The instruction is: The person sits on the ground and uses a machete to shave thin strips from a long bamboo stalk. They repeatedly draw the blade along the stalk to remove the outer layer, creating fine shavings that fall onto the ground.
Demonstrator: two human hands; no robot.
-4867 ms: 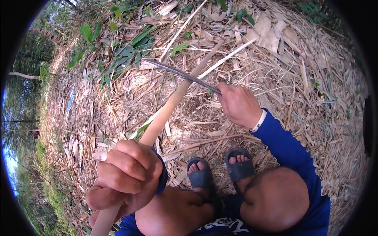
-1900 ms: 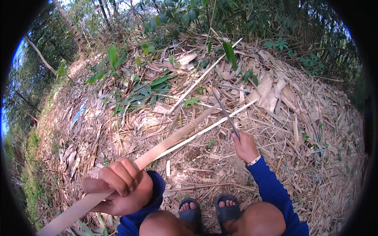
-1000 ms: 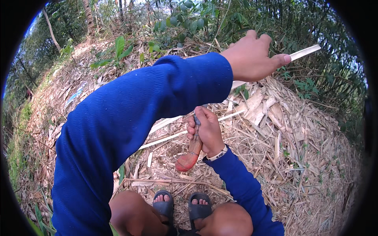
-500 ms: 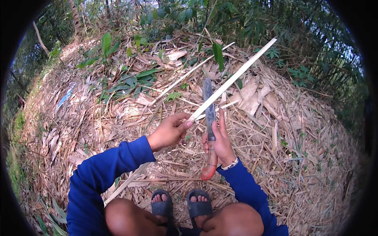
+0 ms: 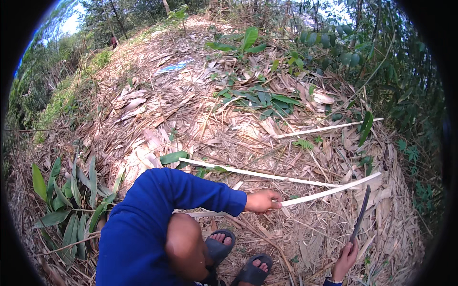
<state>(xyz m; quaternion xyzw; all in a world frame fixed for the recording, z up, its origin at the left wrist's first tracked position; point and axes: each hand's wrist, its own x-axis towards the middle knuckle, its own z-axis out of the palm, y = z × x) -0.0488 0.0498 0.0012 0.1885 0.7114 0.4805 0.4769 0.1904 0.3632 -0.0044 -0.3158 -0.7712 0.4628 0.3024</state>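
My left hand (image 5: 263, 201) is closed on a long pale strip of split bamboo (image 5: 334, 191), pinched between thumb and fingers. The strip reaches away to the right and bends slightly upward. Another pale length (image 5: 205, 214) shows beneath my left forearm; whether it belongs to the same strip I cannot tell. At the lower right, my right hand (image 5: 346, 262) grips a long dark-bladed knife (image 5: 361, 214), its blade pointing up and its handle mostly hidden by the fingers. The blade is near the strip's far end, with a small gap between them in the picture.
Dry leaves and husks cover the sloping ground (image 5: 191, 119). Two more pale strips lie there, one nearer (image 5: 257, 173) and one farther (image 5: 329, 128). Green leafy plants (image 5: 71, 205) grow at the left, and a blue-and-white scrap (image 5: 172, 67) lies farther off. My sandaled feet (image 5: 220, 243) are below.
My view has swung left. The knife, earlier crossing the strip near my left hand, is now apart from it and farther right. The strip has tilted flatter, still in my left hand.
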